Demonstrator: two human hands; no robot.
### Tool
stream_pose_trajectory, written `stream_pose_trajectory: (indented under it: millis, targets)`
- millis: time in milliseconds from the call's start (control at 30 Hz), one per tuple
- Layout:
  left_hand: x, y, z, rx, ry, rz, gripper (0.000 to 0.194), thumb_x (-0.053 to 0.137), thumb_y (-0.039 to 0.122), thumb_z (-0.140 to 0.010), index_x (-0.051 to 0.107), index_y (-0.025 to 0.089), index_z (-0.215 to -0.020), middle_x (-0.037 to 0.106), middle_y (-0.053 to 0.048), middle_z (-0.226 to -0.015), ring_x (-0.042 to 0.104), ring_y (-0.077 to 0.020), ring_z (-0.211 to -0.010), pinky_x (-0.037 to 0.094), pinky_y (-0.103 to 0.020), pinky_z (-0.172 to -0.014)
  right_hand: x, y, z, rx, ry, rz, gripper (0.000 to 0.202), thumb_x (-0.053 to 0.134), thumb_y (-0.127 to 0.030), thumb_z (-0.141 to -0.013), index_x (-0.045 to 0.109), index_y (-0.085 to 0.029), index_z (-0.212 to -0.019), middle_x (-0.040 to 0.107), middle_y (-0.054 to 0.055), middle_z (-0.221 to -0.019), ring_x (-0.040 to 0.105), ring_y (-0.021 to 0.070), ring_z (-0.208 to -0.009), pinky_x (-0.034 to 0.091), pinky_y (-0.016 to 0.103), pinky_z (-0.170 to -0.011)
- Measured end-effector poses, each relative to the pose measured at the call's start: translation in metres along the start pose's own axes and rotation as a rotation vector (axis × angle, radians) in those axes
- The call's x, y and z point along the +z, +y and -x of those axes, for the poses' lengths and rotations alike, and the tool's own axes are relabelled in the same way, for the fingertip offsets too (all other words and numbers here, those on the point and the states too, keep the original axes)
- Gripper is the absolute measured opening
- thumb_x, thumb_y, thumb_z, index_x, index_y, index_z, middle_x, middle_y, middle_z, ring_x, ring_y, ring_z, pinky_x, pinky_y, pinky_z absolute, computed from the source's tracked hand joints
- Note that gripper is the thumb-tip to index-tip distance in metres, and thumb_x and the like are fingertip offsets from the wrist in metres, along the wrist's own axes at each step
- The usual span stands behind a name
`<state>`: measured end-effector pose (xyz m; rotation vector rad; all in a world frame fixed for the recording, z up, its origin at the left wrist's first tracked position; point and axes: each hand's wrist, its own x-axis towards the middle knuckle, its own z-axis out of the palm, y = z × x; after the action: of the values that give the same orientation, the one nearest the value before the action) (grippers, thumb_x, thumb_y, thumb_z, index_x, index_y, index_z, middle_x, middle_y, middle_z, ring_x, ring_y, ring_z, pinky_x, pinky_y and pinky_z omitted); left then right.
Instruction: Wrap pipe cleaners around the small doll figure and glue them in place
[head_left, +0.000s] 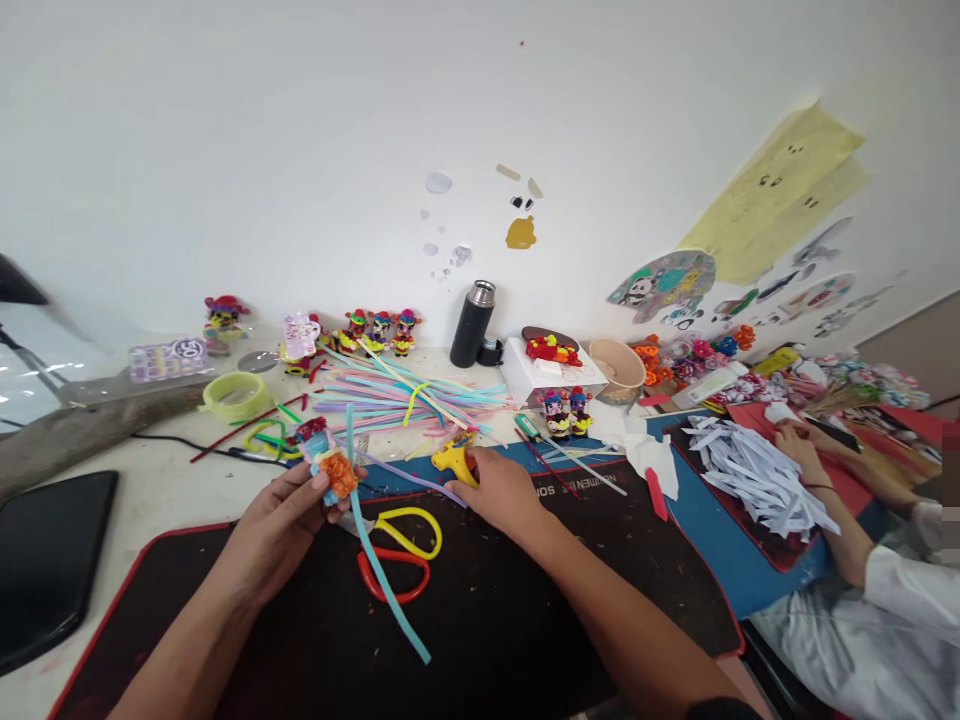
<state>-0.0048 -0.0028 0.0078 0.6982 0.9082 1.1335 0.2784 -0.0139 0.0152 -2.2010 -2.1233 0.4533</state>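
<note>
Left hand [289, 515] — grip closed on a small blue-and-orange fuzzy figure [339, 474], near the far edge of a black, red-edged mat [495, 630]. Right hand [506, 492] — grip closed round a yellow plastic glue gun [451, 462]. Red-and-yellow-handled scissors [384, 522] lie between.

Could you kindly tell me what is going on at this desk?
The person's left grip holds a small figure, with a blue strip trailing down past it. The right grip is closed around a yellow tool, apparently a glue gun. Scissors lie on the dark mat between them. To the right, a co-worker is busy near a pile of paper strips.
</note>
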Motion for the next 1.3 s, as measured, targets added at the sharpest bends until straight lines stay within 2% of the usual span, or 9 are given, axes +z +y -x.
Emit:
stream_pose_trajectory:
  millis: [133,333,467,600,833,933,1033,1233,1300]
  targets:
    - [0.0,-0.001,0.0,-0.018,-0.002,-0.017,0.042,0.098,0.05,-0.064,0.084,0.018,-0.087,0.077,-0.01,-0.087,0.061,-0.0165,-0.066,0.053,-0.025,-0.057,-0.003,0.005,-0.003,0.006,0.002,-0.028,0.046,0.069,-0.047,-0.093,0.069,-0.019,-0.129,0.079,0.012,-0.116,0.074,0.0293,-0.099,0.046,0.034,-0.079]
    - [-0.001,-0.001,0.0,-0.038,0.012,-0.018,0.041,0.098,0.049,-0.064,0.083,0.018,-0.087,0.077,-0.011,-0.089,0.06,-0.0174,-0.068,0.053,-0.026,-0.058,-0.023,0.016,0.006,0.04,0.064,-0.227,0.034,0.066,-0.039,-0.093,0.074,-0.019,-0.12,0.078,0.007,-0.1,0.07,0.0234,-0.088,0.043,0.03,-0.073]
    - [0.0,-0.002,0.002,-0.062,0.006,-0.01,0.041,0.099,0.047,-0.062,0.083,0.019,-0.087,0.077,-0.011,-0.088,0.062,-0.019,-0.071,0.053,-0.026,-0.059,-0.03,0.029,0.014,0.042,-0.027,-0.65,0.029,0.063,-0.042,-0.093,0.073,-0.018,-0.104,0.071,0.002,-0.079,0.061,0.0177,-0.064,0.042,0.028,-0.061]
    - [0.001,-0.003,0.002,-0.068,0.001,-0.008,0.042,0.099,0.048,-0.062,0.083,0.019,-0.087,0.077,-0.011,-0.087,0.061,-0.0188,-0.07,0.053,-0.027,-0.058,-0.029,0.039,0.024,0.144,-0.169,-1.085,0.035,0.066,-0.053,-0.089,0.063,-0.019,-0.086,0.059,-0.003,-0.065,0.049,0.0118,-0.046,0.034,0.024,-0.045]
    - [0.0,-0.004,0.0,-0.064,-0.018,-0.043,0.04,0.097,0.049,-0.066,0.083,0.019,-0.087,0.076,-0.011,-0.087,0.059,-0.0182,-0.068,0.053,-0.027,-0.058,-0.024,0.039,0.043,0.177,-0.139,-1.472,0.043,0.073,-0.057,-0.085,0.066,-0.015,-0.091,0.058,-0.002,-0.063,0.047,0.0091,-0.042,0.027,0.022,-0.04]
    - [0.001,-0.003,0.001,-0.064,-0.01,-0.051,0.04,0.097,0.049,-0.066,0.082,0.018,-0.088,0.076,-0.011,-0.089,0.059,-0.0181,-0.069,0.053,-0.026,-0.057,-0.022,0.035,0.046,0.169,-0.151,-1.533,0.043,0.073,-0.058,-0.088,0.063,-0.016,-0.093,0.055,-0.004,-0.061,0.044,0.0081,-0.04,0.024,0.022,-0.039]
    - [0.001,-0.003,0.001,-0.067,-0.008,-0.056,0.041,0.097,0.048,-0.065,0.082,0.018,-0.087,0.076,-0.011,-0.09,0.058,-0.0172,-0.069,0.053,-0.026,-0.057,-0.024,0.035,0.043,0.187,-0.131,-1.534,0.043,0.08,-0.055,-0.083,0.059,-0.018,-0.089,0.053,-0.006,-0.058,0.043,0.0075,-0.038,0.023,0.021,-0.038]
    - [0.0,-0.002,0.001,-0.062,-0.021,-0.05,0.039,0.096,0.048,-0.067,0.081,0.018,-0.086,0.075,-0.009,-0.084,0.058,-0.0173,-0.067,0.052,-0.026,-0.057,-0.029,0.039,0.036,0.156,0.238,-1.561,0.041,0.078,-0.054,-0.083,0.058,-0.019,-0.094,0.052,-0.008,-0.058,0.046,0.0083,-0.039,0.029,0.021,-0.039]
    - [0.0,-0.002,0.001,-0.071,-0.001,-0.047,0.04,0.098,0.048,-0.065,0.081,0.018,-0.085,0.076,-0.01,-0.086,0.058,-0.0178,-0.068,0.053,-0.027,-0.058,-0.023,0.039,0.04,0.198,0.055,-1.507,0.042,0.079,-0.054,-0.081,0.06,-0.019,-0.095,0.05,-0.009,-0.055,0.045,0.0085,-0.036,0.023,0.02,-0.037]
